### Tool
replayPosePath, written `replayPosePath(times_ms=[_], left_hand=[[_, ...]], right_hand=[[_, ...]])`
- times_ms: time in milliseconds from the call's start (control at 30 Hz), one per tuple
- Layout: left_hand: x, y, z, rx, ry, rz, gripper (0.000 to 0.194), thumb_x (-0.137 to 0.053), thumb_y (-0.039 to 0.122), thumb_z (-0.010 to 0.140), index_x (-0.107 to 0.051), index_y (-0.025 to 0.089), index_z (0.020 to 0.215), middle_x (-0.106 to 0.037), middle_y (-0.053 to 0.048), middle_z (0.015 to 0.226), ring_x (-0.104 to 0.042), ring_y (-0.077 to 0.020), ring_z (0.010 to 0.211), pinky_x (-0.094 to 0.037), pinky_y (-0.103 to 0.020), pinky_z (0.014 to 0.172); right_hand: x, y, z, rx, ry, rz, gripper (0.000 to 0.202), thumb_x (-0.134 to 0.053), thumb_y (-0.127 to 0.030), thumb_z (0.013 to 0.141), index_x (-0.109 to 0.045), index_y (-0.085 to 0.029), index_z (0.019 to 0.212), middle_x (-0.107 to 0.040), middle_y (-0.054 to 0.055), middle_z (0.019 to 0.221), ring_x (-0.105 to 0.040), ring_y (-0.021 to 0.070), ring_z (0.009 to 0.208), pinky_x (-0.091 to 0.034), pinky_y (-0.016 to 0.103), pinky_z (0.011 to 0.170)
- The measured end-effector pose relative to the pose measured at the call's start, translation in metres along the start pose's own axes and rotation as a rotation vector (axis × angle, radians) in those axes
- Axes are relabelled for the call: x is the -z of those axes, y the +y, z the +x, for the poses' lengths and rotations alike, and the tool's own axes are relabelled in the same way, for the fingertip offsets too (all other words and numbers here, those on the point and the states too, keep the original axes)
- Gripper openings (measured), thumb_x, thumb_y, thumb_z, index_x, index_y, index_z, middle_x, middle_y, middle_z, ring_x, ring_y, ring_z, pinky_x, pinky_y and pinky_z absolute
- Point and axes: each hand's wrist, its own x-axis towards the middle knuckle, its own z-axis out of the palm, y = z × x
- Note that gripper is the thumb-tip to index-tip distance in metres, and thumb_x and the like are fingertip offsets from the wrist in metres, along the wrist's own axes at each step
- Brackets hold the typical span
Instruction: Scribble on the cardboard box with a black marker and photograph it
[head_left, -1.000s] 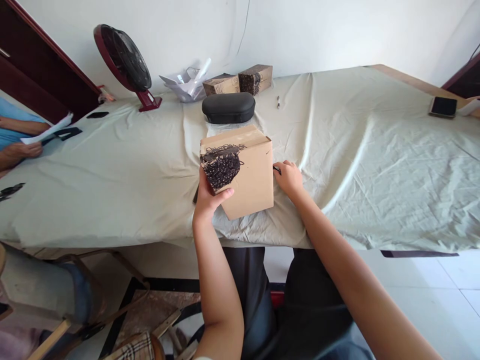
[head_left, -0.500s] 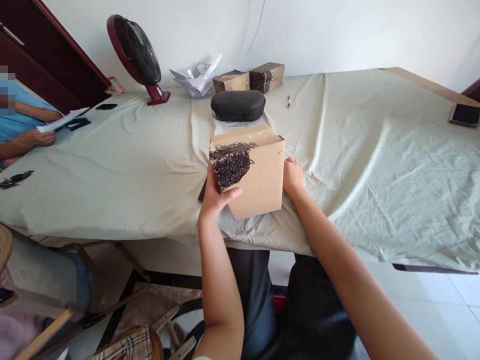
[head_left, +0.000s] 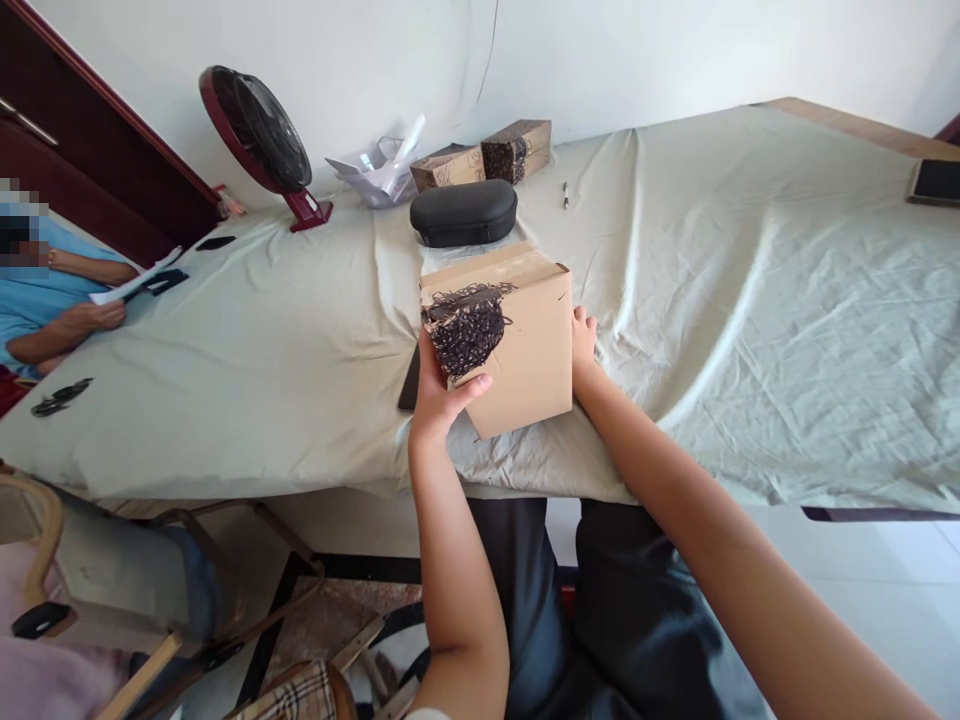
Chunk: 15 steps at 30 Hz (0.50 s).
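Note:
A cardboard box (head_left: 529,350) stands tilted near the table's front edge, a dense patch of black scribbled lines (head_left: 469,335) covering its left corner. My left hand (head_left: 439,400) grips that corner, thumb across the front face and fingers hidden around the left side. At the box's right side is my right hand (head_left: 583,345), partly hidden behind it. Its visible fingers are curled, and whatever they hold is out of sight. A dark flat object (head_left: 409,380) shows beside my left hand, partly covered.
Behind the box lie a black hard case (head_left: 463,213), scribbled cardboard boxes (head_left: 517,150), a pale basket (head_left: 379,185) and a pen (head_left: 566,195). A fan (head_left: 259,135) stands back left. Another person (head_left: 67,300) holds paper at the left. A tablet-like object (head_left: 934,183) lies far right.
My view has shifted and tilted slightly. My left hand keeps its grip on the cardboard box; my right hand has moved slightly further behind the box's right edge.

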Motion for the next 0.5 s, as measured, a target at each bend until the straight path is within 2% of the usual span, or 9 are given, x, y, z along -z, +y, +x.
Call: replayPosePath(times_ms=[133, 267, 367, 500], left_hand=[[-0.002, 0.004, 0.000, 0.012, -0.005, -0.004, 0.126, -0.097, 0.061, 0.066, -0.032, 0.035, 0.170, -0.055, -0.014, 0.165, -0.054, -0.0376, 0.155, -0.045, -0.053, 0.129], [0.000, 0.006, -0.001, 0.004, 0.008, -0.023, 0.122, -0.100, 0.060, 0.063, -0.040, 0.032, 0.166, -0.059, -0.015, 0.162, -0.058, -0.0385, 0.151, -0.046, -0.053, 0.127], [0.005, 0.009, -0.003, -0.005, 0.017, -0.042, 0.117, -0.101, 0.057, 0.062, -0.046, 0.031, 0.161, -0.063, -0.014, 0.158, -0.061, -0.0384, 0.148, -0.048, -0.054, 0.126], [0.014, 0.014, -0.007, -0.020, 0.071, -0.020, 0.110, -0.102, 0.053, 0.063, -0.050, 0.031, 0.158, -0.065, -0.013, 0.156, -0.064, -0.0376, 0.145, -0.052, -0.053, 0.123]], right_hand=[[-0.007, 0.000, -0.001, 0.088, 0.049, -0.014, 0.036, -0.045, -0.024, 0.106, -0.074, -0.023, 0.126, -0.069, 0.017, 0.133, -0.055, 0.0389, 0.123, -0.040, 0.052, 0.102], [-0.010, 0.002, -0.001, 0.223, 0.020, 0.005, 0.038, -0.046, -0.030, 0.109, -0.074, -0.027, 0.134, -0.071, 0.014, 0.140, -0.054, 0.0384, 0.131, -0.035, 0.056, 0.111], [-0.010, 0.005, -0.001, 0.253, 0.007, 0.013, 0.040, -0.044, -0.032, 0.110, -0.076, -0.030, 0.134, -0.073, 0.014, 0.141, -0.054, 0.0398, 0.132, -0.036, 0.058, 0.110], [-0.009, 0.008, 0.000, 0.249, -0.002, 0.047, 0.048, -0.036, -0.023, 0.111, -0.074, -0.027, 0.139, -0.077, 0.015, 0.136, -0.056, 0.0394, 0.129, -0.039, 0.057, 0.104]])
